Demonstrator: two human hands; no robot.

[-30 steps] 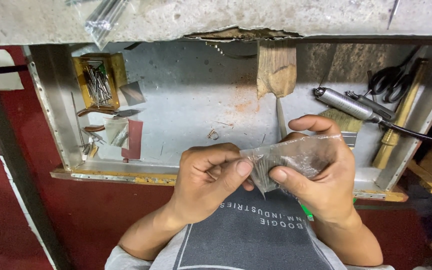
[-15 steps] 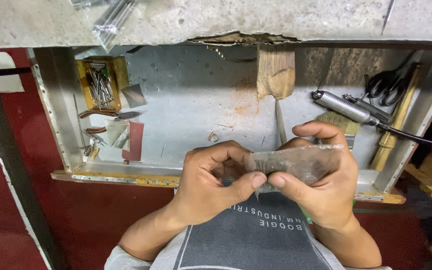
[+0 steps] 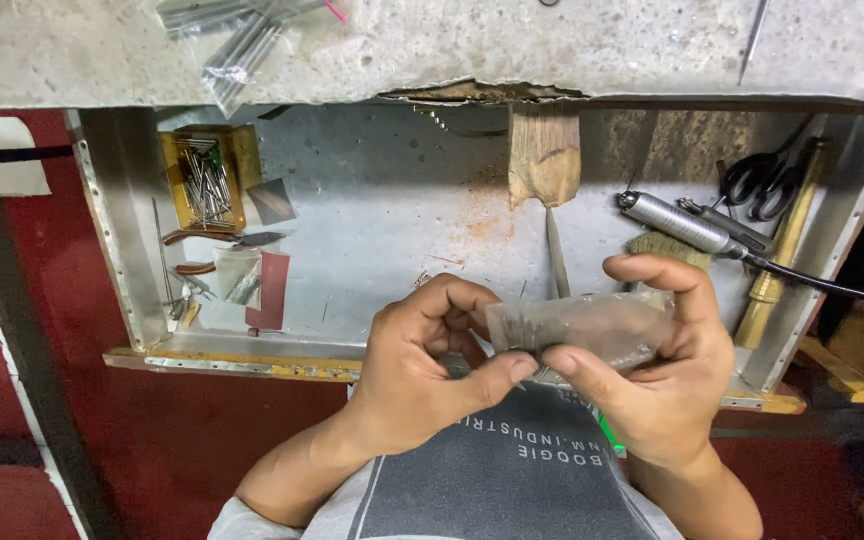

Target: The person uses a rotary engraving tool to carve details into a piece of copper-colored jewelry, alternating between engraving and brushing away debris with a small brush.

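I see both hands gripping a small clear plastic packet (image 3: 582, 325) lying crosswise: left hand (image 3: 422, 375) pinches its near end, right hand (image 3: 667, 375) wraps the rest.

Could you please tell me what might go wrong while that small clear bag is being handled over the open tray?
The left hand and right hand pinch only the clear plastic bag; a slipped grip could spill its small contents into the metal tray, among the box of pins. The thin plastic might also tear.
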